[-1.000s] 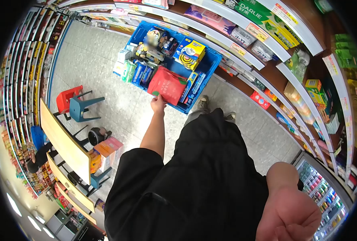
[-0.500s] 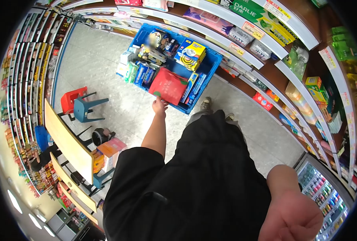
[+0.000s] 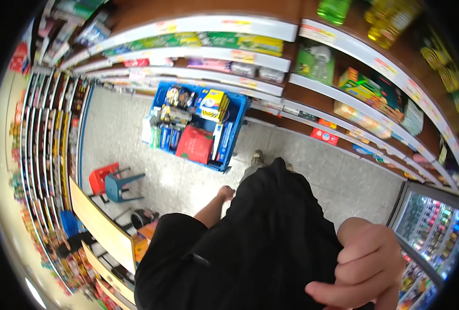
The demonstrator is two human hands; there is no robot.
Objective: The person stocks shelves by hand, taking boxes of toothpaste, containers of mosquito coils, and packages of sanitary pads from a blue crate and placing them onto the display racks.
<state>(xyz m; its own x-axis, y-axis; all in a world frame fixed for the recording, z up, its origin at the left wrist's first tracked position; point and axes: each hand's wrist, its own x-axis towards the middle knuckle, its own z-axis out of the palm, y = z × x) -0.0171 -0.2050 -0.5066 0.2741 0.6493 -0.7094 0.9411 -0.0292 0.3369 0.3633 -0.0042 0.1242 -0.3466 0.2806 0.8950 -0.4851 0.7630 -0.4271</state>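
My left hand (image 3: 227, 193) hangs low beside the black shirt, away from the blue crate (image 3: 238, 128). It looks empty, but its fingers are too small and partly turned away to read. Close to the camera at the lower right, my right hand (image 3: 366, 263) has its fingers curled together, with nothing visible in them. In the crate, a red package (image 3: 195, 144) lies near the front side. Behind it stands a yellow box (image 3: 212, 106), and several blue and green packs fill the left part.
Stocked shelves (image 3: 270, 85) run along the back and right. A glass-door drinks fridge (image 3: 431, 232) stands at the right. To the left are a red stool (image 3: 99, 178), a blue-green stool (image 3: 117, 187) and a wooden table (image 3: 103, 222). Another person (image 3: 74, 244) is at the far left.
My left hand has left the red package and drawn back toward my body. My right hand's fingers have curled in. The view has shifted, so the crate appears lower and further left.
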